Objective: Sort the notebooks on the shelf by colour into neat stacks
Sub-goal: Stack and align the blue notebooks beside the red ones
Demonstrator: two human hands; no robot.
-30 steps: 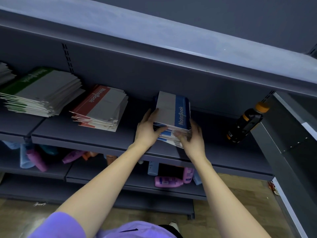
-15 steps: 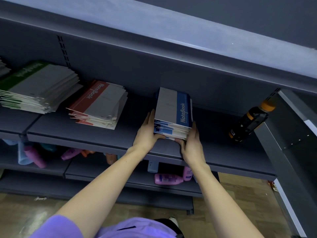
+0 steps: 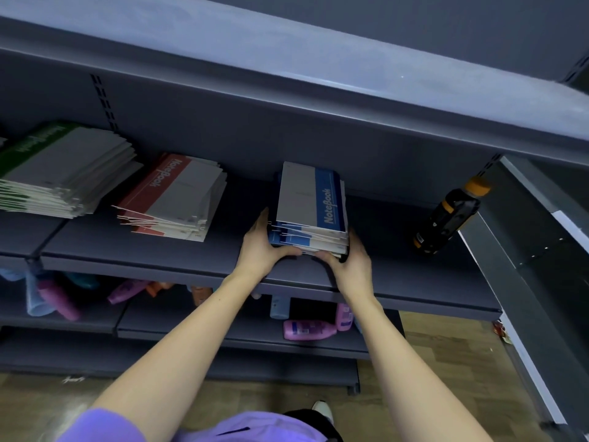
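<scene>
- The dark grey metal shelf (image 3: 159,256) is carrying three notebook piles in a row, a flat hard deck that lets the stacks sit level.
- The green stack (image 3: 63,173), the largest, is lying at the far left, its thin card covers fanning at the edges and not yet squared.
- The red stack (image 3: 172,199) is sitting just beside it, also splayed, soft pages showing as pale lines.
- The blue stack (image 3: 310,208) is resting right of centre, apparently being squared so its edges line up.
- The left hand (image 3: 259,250) is pressing against the stack's left side, fingers curled round the corner and thumb under the front edge.
- The right hand (image 3: 352,266) is cupping the opposite corner, fingers wrapping the right side.
- A dark bottle (image 3: 446,218) with an orange cap is leaning at the right end, well apart.
</scene>
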